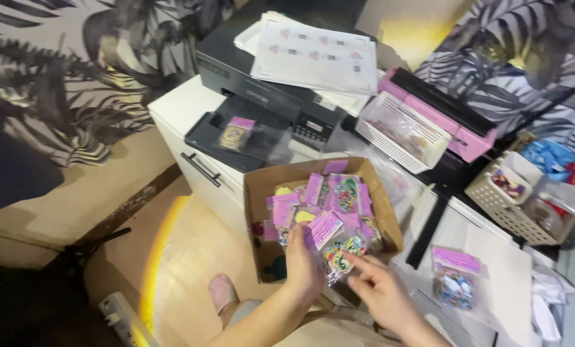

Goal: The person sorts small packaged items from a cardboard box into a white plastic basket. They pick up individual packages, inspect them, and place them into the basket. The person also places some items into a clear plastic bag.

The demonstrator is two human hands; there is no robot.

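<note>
Bottom centre of the frame: the person's two bare forearms are reaching up into view. The left hand (303, 266) is gripping a small clear packet (340, 252) with a pink header card and bright stickers inside, grip clenched on the packet's left edge. The right hand (382, 290) is sitting just right of it, fingers loosely spread, fingertips touching or almost touching the packet's lower right side; grip looks released, not grasping anything.

The packet is hovering over the near edge of an open cardboard box (256, 193) at mid-frame, which is holding a heap of similar pink-topped packets (329, 202).

Right of the box, lower right of the frame, one more sticker packet (454, 277) is lying on the white counter (503, 270). A black printer (261, 83) with printed sheets (316, 54) on top is sitting at upper centre. A pink machine (441, 109) and white baskets (400, 132) are sitting at upper right. A foot (223, 292) is showing on the floor, lower centre-left.
</note>
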